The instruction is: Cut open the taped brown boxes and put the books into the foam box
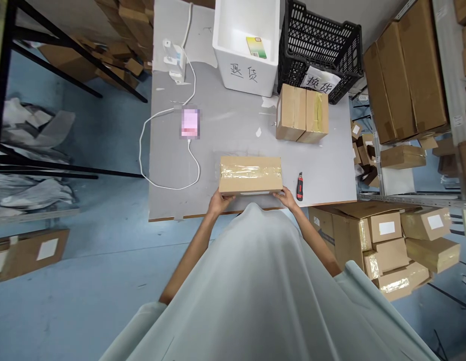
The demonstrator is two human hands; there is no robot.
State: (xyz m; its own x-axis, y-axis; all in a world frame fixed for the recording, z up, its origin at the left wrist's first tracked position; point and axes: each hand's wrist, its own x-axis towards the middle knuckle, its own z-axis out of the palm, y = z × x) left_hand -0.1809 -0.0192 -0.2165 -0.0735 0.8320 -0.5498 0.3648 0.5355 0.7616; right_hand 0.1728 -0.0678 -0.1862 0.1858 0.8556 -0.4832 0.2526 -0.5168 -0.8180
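A long cardboard box sealed with shiny clear tape lies at the front edge of the grey table, its long side toward me. My left hand grips its lower left corner, fingers partly hidden beneath the box. At the lower right corner, my right hand holds on with the thumb and fingers around the edge. Just to the right of that hand rests a red and black utility knife. Two smaller cardboard boxes stand side by side farther back on the table.
Behind are a white bin with a yellow-green packet inside and a black plastic crate. A phone with blurred screen charges from a power strip; its white cable loops leftward. Taped boxes are piled at the right.
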